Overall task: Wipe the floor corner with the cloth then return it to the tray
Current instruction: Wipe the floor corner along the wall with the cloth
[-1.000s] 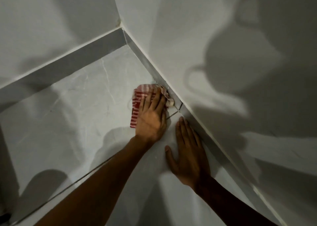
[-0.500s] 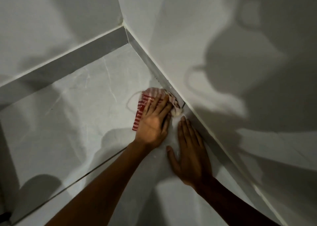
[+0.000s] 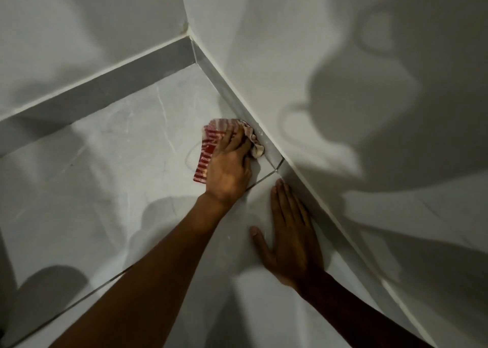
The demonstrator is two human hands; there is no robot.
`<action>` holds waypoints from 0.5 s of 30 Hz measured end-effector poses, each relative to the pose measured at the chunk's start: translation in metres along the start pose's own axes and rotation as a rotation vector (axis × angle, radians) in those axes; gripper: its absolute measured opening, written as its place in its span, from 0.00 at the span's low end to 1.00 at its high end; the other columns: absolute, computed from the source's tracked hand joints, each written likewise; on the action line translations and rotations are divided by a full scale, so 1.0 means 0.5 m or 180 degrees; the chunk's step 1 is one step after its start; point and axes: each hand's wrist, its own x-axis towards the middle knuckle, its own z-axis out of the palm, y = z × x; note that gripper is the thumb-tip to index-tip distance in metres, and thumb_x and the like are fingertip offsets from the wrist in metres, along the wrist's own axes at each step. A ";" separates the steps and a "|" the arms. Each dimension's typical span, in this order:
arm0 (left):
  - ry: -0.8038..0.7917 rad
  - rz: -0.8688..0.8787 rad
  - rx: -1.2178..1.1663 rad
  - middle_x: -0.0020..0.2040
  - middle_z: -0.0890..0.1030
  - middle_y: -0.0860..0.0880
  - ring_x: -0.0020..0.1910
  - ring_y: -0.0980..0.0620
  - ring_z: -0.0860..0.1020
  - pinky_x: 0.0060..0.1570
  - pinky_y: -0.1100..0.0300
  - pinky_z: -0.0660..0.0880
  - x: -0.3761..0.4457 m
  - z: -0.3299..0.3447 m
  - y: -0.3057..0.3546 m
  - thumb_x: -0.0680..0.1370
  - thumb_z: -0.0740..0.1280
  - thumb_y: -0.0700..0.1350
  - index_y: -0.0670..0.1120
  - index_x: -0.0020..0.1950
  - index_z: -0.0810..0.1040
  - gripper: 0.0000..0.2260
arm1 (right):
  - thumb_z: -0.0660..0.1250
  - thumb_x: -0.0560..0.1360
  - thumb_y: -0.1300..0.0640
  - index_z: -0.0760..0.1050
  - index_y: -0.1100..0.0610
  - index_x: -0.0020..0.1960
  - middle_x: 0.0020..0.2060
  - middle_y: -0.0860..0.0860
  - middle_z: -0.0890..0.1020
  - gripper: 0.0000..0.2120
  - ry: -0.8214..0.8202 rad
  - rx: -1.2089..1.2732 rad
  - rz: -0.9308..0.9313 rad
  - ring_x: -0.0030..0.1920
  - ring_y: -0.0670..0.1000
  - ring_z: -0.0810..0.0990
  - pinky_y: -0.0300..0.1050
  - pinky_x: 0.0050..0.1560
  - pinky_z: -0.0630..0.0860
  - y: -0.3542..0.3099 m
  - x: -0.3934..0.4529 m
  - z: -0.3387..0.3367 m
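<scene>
A red-and-white striped cloth (image 3: pixel 210 147) lies bunched on the pale floor tile against the grey skirting (image 3: pixel 232 97) of the right wall. My left hand (image 3: pixel 228 168) presses down on the cloth, fingers curled over its right part, which hides much of it. The floor corner (image 3: pixel 196 65), where the two skirtings meet, lies further up from the cloth. My right hand (image 3: pixel 287 236) rests flat on the floor, palm down and fingers spread, its fingertips near the skirting just below a tile joint (image 3: pixel 264 180). No tray is in view.
White walls rise behind both skirting strips, crossed by dark shadows. The marbled floor (image 3: pixel 105 176) stretches to the left, with a second tile joint (image 3: pixel 79 305) running along the lower left.
My left hand slid the cloth along the skirting toward me over the tile joint, then back up toward the corner. My right hand stayed planted on the floor.
</scene>
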 end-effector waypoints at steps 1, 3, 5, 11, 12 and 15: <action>-0.0034 0.0040 0.0069 0.81 0.70 0.36 0.83 0.35 0.62 0.84 0.44 0.60 -0.001 -0.016 -0.008 0.81 0.65 0.35 0.38 0.74 0.78 0.21 | 0.52 0.87 0.30 0.55 0.63 0.90 0.90 0.58 0.60 0.45 0.0018 0.0028 -0.0043 0.90 0.57 0.59 0.56 0.89 0.62 -0.012 0.007 -0.004; -0.0141 0.0115 0.0258 0.79 0.73 0.39 0.82 0.36 0.66 0.81 0.45 0.66 -0.006 -0.034 -0.006 0.78 0.66 0.33 0.40 0.71 0.81 0.21 | 0.53 0.87 0.30 0.54 0.61 0.90 0.90 0.57 0.59 0.45 0.0052 0.0055 -0.0105 0.91 0.55 0.58 0.54 0.90 0.59 -0.018 0.008 -0.009; -0.0271 0.0203 0.0392 0.78 0.76 0.42 0.81 0.40 0.69 0.76 0.46 0.73 -0.019 -0.035 0.014 0.77 0.68 0.34 0.42 0.68 0.84 0.19 | 0.54 0.87 0.30 0.53 0.60 0.91 0.91 0.56 0.58 0.45 0.0046 0.0084 -0.0121 0.91 0.55 0.57 0.53 0.90 0.57 -0.007 0.005 -0.008; -0.0727 0.0561 0.0445 0.83 0.69 0.53 0.83 0.47 0.65 0.74 0.47 0.73 -0.095 -0.011 0.053 0.82 0.64 0.36 0.51 0.76 0.77 0.23 | 0.58 0.87 0.32 0.60 0.59 0.89 0.90 0.55 0.60 0.42 -0.0021 0.0212 -0.0148 0.90 0.54 0.59 0.49 0.90 0.54 0.013 -0.002 0.002; -0.0717 0.0539 0.0449 0.82 0.70 0.54 0.83 0.47 0.66 0.72 0.47 0.75 -0.101 -0.012 0.057 0.82 0.64 0.37 0.52 0.75 0.78 0.23 | 0.59 0.87 0.32 0.62 0.60 0.89 0.90 0.56 0.61 0.41 0.0012 0.0288 -0.0193 0.90 0.55 0.60 0.51 0.90 0.57 0.015 -0.002 0.002; -0.0713 0.0166 0.0298 0.74 0.80 0.52 0.72 0.47 0.78 0.65 0.50 0.79 -0.092 -0.027 0.073 0.84 0.65 0.41 0.52 0.69 0.82 0.16 | 0.56 0.87 0.31 0.60 0.60 0.89 0.89 0.56 0.63 0.42 -0.0111 0.0412 -0.0157 0.90 0.55 0.60 0.55 0.89 0.61 0.010 0.003 -0.015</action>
